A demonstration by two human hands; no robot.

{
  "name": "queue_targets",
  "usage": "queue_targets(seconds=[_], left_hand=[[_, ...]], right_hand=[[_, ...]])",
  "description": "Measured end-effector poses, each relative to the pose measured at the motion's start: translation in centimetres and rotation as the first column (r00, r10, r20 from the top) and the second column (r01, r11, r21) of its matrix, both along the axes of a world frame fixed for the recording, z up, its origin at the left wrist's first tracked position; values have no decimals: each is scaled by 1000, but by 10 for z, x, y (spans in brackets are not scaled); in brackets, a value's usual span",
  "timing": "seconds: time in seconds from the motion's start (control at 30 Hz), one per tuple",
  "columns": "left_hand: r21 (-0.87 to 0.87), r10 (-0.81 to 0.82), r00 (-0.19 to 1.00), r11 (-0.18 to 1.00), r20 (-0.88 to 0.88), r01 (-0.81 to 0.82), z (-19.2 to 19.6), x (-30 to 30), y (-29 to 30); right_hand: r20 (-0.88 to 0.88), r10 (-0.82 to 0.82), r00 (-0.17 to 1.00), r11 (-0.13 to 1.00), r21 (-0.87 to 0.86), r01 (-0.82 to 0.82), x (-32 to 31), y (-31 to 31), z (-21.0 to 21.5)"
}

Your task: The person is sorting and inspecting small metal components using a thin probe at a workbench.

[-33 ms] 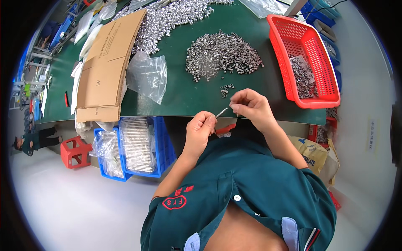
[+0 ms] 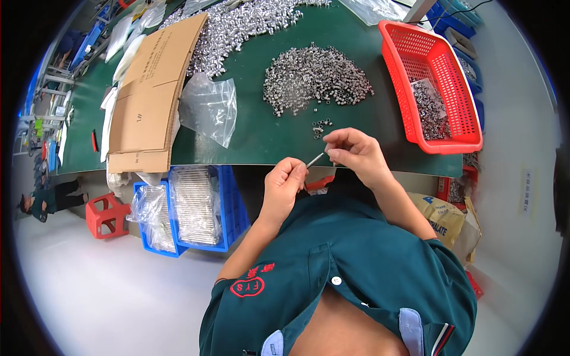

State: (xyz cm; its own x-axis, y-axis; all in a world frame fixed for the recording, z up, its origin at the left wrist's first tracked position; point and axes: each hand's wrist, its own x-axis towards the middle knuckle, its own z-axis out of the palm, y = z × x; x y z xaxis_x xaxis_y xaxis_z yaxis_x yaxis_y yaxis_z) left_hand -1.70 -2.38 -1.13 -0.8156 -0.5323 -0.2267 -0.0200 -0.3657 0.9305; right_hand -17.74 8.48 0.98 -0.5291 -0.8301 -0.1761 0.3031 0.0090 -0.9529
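My left hand is closed on a thin metal rod, whose free end points up and to the right. Close to that end, my right hand is pinched, thumb against index finger; what sits between those fingertips is too small to make out. Both hands are at the front edge of the green table. Just beyond them lies a small cluster of metal rings. Behind it spreads a heap of short metal rings.
A red perforated basket at the right holds more small metal parts. A clear plastic bag and flattened cardboard lie to the left. Shiny metal pieces cover the back. Below the table stand blue crates and a red stool.
My right fingers have shifted very slightly; both hands otherwise keep their places.
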Motion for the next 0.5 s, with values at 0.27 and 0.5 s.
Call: queue_targets(seconds=[0.27,0.5], left_hand=[[-96,-31,999,995,30,34,5,1,2],[-210,-62,998,975,23,66,4,4,2]], right_hand=[[-58,61,996,998,1,-61,5,5,-2],[-498,184,848,982,134,-134,-1,10,21]])
